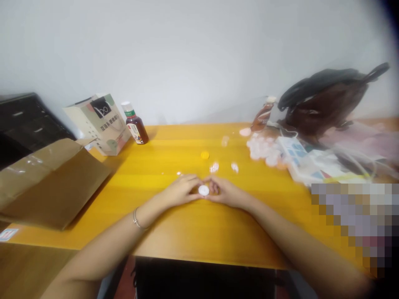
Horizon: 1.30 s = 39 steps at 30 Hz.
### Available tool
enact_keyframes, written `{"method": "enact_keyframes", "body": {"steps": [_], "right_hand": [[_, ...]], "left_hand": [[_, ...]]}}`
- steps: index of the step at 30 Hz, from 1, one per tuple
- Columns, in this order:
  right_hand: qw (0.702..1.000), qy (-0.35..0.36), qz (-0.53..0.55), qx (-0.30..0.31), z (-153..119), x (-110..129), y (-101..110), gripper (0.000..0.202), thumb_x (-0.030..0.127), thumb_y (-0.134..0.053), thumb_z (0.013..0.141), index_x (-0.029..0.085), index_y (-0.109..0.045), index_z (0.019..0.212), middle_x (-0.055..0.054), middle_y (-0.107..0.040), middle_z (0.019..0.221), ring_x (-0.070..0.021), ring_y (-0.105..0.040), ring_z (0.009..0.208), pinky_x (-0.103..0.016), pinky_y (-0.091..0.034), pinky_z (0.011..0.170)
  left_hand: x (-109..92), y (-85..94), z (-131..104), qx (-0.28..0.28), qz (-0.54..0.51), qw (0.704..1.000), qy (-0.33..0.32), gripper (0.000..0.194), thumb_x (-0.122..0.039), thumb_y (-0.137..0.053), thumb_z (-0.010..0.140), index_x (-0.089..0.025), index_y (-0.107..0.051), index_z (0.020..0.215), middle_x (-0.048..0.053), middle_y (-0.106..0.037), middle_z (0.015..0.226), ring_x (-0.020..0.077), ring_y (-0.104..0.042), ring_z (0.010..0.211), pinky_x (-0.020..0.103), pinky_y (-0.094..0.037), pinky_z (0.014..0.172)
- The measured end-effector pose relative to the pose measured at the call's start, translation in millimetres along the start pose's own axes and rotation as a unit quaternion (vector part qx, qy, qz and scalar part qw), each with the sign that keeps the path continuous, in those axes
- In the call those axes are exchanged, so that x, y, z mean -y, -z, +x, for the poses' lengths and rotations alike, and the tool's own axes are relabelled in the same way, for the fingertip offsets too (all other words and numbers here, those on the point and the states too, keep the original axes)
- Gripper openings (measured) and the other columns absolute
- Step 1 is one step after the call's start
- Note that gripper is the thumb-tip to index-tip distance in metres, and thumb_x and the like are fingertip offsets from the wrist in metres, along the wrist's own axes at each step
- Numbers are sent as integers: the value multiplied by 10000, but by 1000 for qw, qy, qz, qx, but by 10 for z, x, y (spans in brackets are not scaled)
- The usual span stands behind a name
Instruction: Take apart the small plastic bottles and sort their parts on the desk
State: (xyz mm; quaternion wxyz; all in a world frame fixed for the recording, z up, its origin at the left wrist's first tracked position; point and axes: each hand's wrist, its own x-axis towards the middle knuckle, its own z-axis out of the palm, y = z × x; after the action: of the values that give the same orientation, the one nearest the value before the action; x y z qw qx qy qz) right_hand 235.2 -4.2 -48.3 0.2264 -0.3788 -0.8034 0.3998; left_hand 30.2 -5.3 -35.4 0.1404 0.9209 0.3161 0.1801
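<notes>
A small round white disc (pixel 203 190) is held between my two hands over the yellow wooden table (pixel 199 236). The fingers of my left hand (pixel 184 190) pinch its left side, and a bracelet circles that wrist. From the right, the curled fingers of my right hand (pixel 226 192) grip the disc's other side. Just beyond the hands lie a yellow round piece (pixel 205 155) and two small clear-and-white items (pixel 214 167), their details blurred. A tiny white piece (pixel 178 173) rests past my left hand.
At left are an open cardboard box (pixel 56 182), a paper bag (pixel 99 124) and a dark red bottle (pixel 136 126). To the right stand another bottle (pixel 262 116), a pile of pinkish-white pieces (pixel 264 149), white packaging (pixel 296 155) and a dark bag (pixel 324 104).
</notes>
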Motion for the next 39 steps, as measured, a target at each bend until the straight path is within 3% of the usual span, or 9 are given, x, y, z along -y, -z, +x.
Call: {"method": "enact_keyframes", "body": {"steps": [5,9,12,17,21,25,32,36,39], "right_hand": [[1000,23,-6,4,-15,-6,7,424,222,-604,691,186,-434,1078,39,-441,714,-96,-429,611,-228,-374,574],[1000,14,-13,7,-24,5,19,443,244,-622,686,193,-424,1079,38,-441,721,-95,-421,604,-230,-374,575],[1000,2,-16,5,-26,13,23,438,279,-630,686,193,-424,1063,39,-443,713,-99,-427,607,-235,-371,579],[1000,-8,-14,5,-22,-7,11,385,315,-616,695,187,-437,1011,45,-430,694,-98,-424,594,-235,-364,571],[1000,-9,-14,-2,-21,-20,4,342,295,-618,693,187,-461,977,45,-432,686,-91,-416,576,-227,-359,556],[1000,-10,-15,-5,-28,-7,3,328,293,-622,689,193,-474,964,46,-440,679,-91,-423,577,-223,-361,554],[1000,-12,-12,-4,-30,-8,6,331,297,-614,701,191,-470,979,46,-436,680,-90,-419,579,-221,-364,554],[1000,-7,-11,-2,-31,-23,3,335,298,-616,702,187,-471,982,42,-451,686,-90,-427,583,-223,-373,564],[1000,9,-1,-2,-26,-3,5,319,316,-598,720,187,-473,984,40,-457,675,-92,-430,571,-222,-378,547]], "left_hand": [[-8,-7,7,0,-53,998,18,248,-341,-569,788,-176,-560,972,58,-569,908,166,-537,849,288,-427,746],[49,128,-19,-25,-103,994,36,259,-314,-611,746,-180,-563,962,41,-585,893,153,-543,837,283,-430,750],[233,279,-46,-78,-115,987,83,276,-342,-597,750,-180,-562,971,45,-593,906,149,-545,824,276,-433,722],[746,380,-15,-190,-25,964,186,258,-343,-592,727,-162,-574,911,43,-592,887,156,-540,814,295,-427,765],[1036,322,84,-160,11,952,260,263,-352,-596,702,-147,-586,866,47,-587,851,156,-548,771,284,-442,737],[1123,276,191,-143,13,952,269,259,-347,-596,696,-148,-600,861,46,-588,851,148,-557,740,272,-452,710],[1034,235,234,-169,39,943,284,250,-354,-559,742,-161,-599,897,61,-582,888,170,-562,792,309,-445,770],[659,173,140,-193,34,962,192,262,-340,-530,786,-164,-577,975,64,-583,931,180,-544,912,321,-421,851],[274,94,37,-140,-22,984,106,238,-329,-466,845,-177,-582,987,55,-587,928,154,-551,874,285,-450,788]]}}
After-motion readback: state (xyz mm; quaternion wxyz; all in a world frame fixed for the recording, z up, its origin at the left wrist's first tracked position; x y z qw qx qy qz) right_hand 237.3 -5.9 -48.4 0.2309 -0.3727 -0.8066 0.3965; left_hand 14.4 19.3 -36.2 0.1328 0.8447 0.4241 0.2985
